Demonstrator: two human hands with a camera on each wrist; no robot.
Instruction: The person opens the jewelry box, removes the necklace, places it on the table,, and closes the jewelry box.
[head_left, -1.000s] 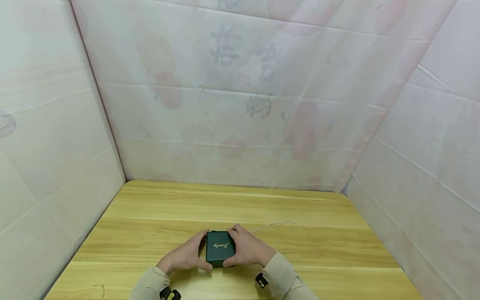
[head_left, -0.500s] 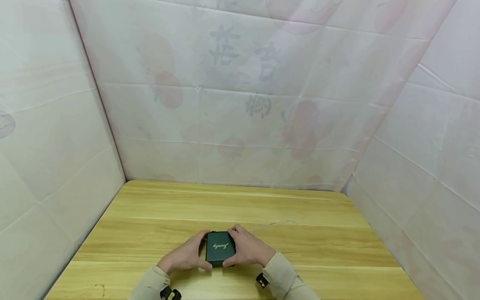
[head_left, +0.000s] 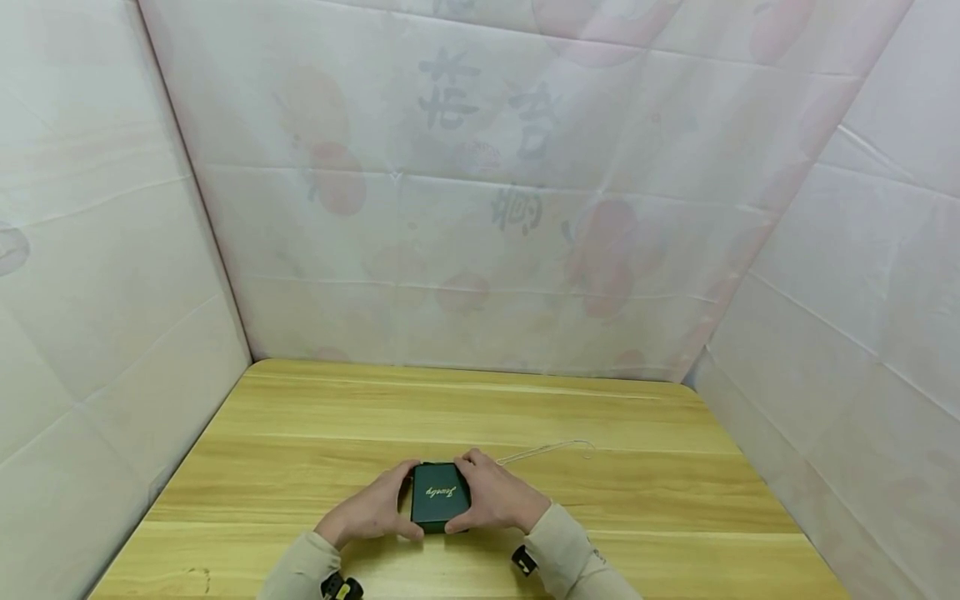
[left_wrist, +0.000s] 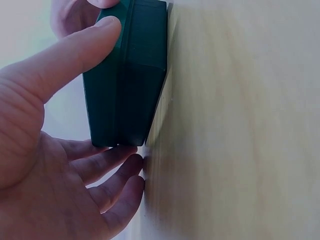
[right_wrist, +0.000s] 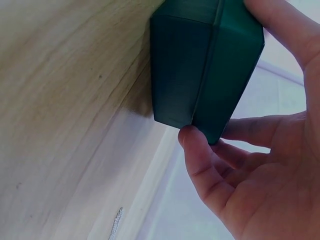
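A dark green jewelry box (head_left: 440, 493) with gold lettering on its lid sits on the wooden table, its lid down. The lettering reads upside down in the head view. My left hand (head_left: 371, 507) holds the box from the left, thumb on the near side of the lid and fingertips at the far side. From the other side my right hand (head_left: 501, 497) grips it the same way, thumb near and fingers round the far edge. Both wrist views show a seam line round the box (left_wrist: 135, 75), with the right fingertips (right_wrist: 189, 134) right at that seam.
A thin silvery chain (head_left: 543, 451) lies on the table (head_left: 315, 417) behind and to the right of the right hand. Pale printed cloth walls (head_left: 465, 325) enclose the table at the back and both sides.
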